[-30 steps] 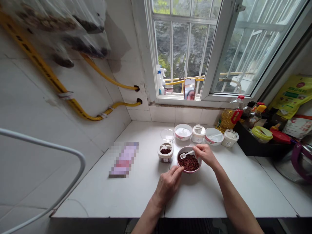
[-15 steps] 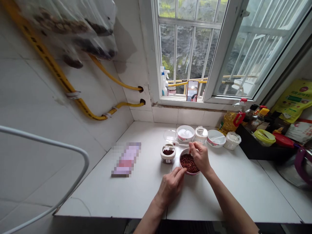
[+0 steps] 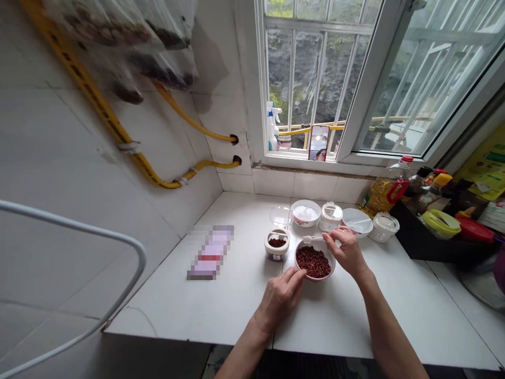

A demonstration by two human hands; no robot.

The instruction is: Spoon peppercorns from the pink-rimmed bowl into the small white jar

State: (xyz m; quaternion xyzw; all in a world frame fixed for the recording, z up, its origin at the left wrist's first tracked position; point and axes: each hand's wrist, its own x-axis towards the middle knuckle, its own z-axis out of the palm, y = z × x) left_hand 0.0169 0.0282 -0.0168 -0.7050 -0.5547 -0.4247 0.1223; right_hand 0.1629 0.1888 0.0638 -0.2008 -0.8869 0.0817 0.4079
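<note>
A bowl of reddish-brown dried pieces (image 3: 313,261) stands on the white counter. My left hand (image 3: 283,292) pinches its front-left rim. Above the bowl's back right side, my right hand (image 3: 346,249) is closed on the handle of a small white spoon (image 3: 313,239), whose head points left over the bowl's back edge. Just left of the bowl is an open jar (image 3: 276,244) partly filled with the same dark pieces, its clear lid (image 3: 280,216) tipped back behind it.
Behind stand a bowl of white powder (image 3: 305,213), a lidded jar (image 3: 330,216), another bowl (image 3: 357,222) and a second jar (image 3: 383,228). An oil bottle (image 3: 381,195) and a black condiment box (image 3: 414,237) are at right. A blurred purple packet (image 3: 213,252) lies left.
My right hand has moved right with the spoon, from beside the open jar to over the bowl's back edge. My left hand stays at the bowl's rim. The view has shifted slightly.
</note>
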